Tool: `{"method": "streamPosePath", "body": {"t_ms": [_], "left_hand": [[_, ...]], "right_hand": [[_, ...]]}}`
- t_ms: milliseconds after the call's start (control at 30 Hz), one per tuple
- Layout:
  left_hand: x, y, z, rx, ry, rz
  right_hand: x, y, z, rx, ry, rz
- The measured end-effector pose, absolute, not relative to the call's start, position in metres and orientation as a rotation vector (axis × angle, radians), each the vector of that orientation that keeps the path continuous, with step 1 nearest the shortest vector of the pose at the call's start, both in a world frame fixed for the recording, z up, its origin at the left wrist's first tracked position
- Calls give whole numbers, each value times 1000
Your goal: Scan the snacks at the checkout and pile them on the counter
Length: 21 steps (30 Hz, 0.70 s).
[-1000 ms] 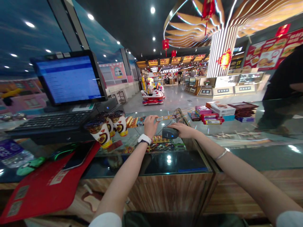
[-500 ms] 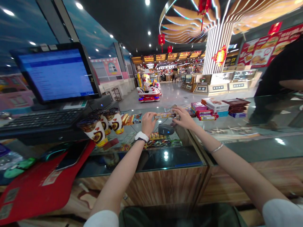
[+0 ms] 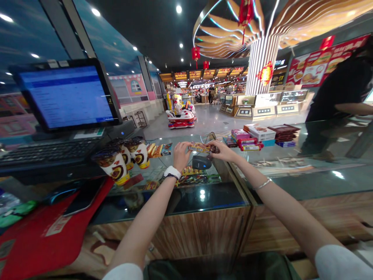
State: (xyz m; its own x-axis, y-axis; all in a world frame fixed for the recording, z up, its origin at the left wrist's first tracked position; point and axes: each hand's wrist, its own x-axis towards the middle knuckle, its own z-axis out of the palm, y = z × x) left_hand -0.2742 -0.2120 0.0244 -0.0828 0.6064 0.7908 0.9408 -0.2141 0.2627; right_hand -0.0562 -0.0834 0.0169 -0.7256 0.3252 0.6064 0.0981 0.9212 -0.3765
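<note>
Between my two hands is a slim snack packet [image 3: 201,147] in yellow and brown wrapping, held level above the glass counter. My left hand [image 3: 181,156] has its fingers closed on the packet's left end. At the other end, my right hand [image 3: 223,151] pinches the brown tip. Just below the packet lies a black barcode scanner [image 3: 201,162] with a small blue light. Several flat snack packets [image 3: 159,149] lie on the glass to the left of my left hand, beside patterned paper cups [image 3: 118,167] with dark tops.
Boxes and wrapped sweets [image 3: 256,136] are piled right of my hands. A monitor [image 3: 70,93] and keyboard [image 3: 49,153] stand at left, with a phone [image 3: 84,196] on a red mat [image 3: 58,237]. Across the counter, a person in black [image 3: 338,85] stands at far right.
The packet has turned in my fingers: its barcode label faced me before, and now a printed side shows. Both hands stay on it. The camera view has shifted slightly.
</note>
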Motion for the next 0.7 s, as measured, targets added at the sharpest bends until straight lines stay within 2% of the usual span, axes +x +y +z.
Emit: {"method": "streamPosePath", "body": {"t_ms": [167, 333, 700], "left_hand": [[-276, -214, 29, -1725, -1691, -1290], [-265, -210, 36, -1678, -1765, -1266], [-172, -166, 40, -2017, -1774, -1193]], "right_hand": [[-59, -92, 21, -364, -2266, 429], [-48, -102, 22, -482, -2181, 268], [9, -86, 24, -803, -2027, -6]]}}
